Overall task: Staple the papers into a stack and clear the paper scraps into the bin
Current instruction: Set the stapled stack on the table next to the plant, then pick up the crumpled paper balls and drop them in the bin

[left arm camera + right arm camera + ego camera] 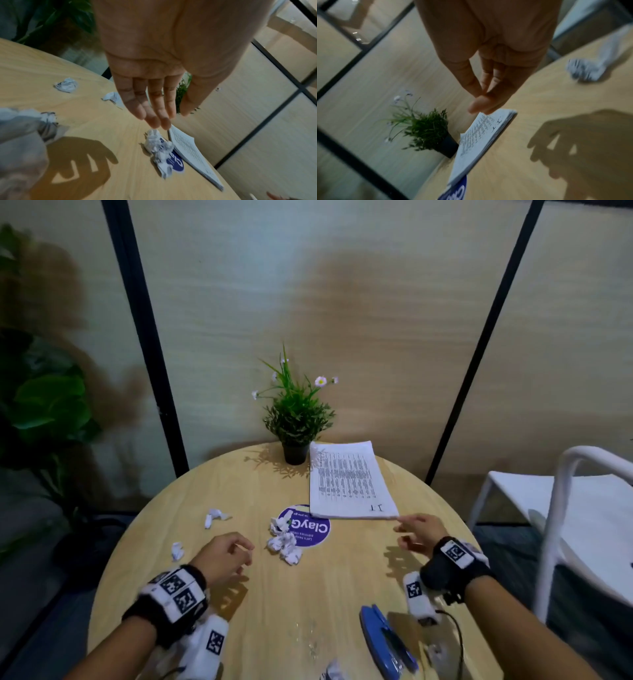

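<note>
A stack of printed papers [349,481] lies at the back right of the round wooden table [308,594]. Crumpled paper scraps [284,541] sit on a purple sticker [311,529] mid-table, with two more scraps [215,517] to the left. A blue stapler [387,642] lies at the near edge. My left hand [229,553] hovers left of the central scraps [156,143], fingers [154,120] straight, holding nothing. My right hand [414,532] hovers just short of the stack's near right corner [503,117], its fingertips [477,104] close together and empty. No bin is in view.
A small potted plant [294,419] stands at the table's back edge, touching the stack's left side. A white chair [565,529] is to the right, a large leafy plant [44,398] to the left. Another scrap [332,674] lies at the near edge.
</note>
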